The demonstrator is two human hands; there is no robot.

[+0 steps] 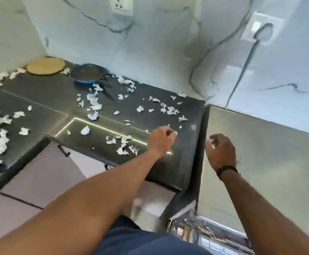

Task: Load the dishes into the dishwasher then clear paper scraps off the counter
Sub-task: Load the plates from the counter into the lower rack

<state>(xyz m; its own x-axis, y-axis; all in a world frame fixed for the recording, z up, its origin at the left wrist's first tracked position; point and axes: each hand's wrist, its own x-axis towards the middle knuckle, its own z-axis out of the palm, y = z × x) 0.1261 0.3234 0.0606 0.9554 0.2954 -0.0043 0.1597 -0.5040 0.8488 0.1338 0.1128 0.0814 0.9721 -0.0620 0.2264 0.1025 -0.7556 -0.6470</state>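
On the scraps step now: left hand (161,139) pinching a scrap (175,133) over the counter (49,100), right hand (220,151) curled around scraps. Next, the pile left of my left hand.

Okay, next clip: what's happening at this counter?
A person is picking torn paper scraps off a dark counter. The left hand pinches a scrap at its fingertips; the right hand holds collected bits in a curled grip. Many scraps remain, around a blue pan and a round wooden board near the wall.
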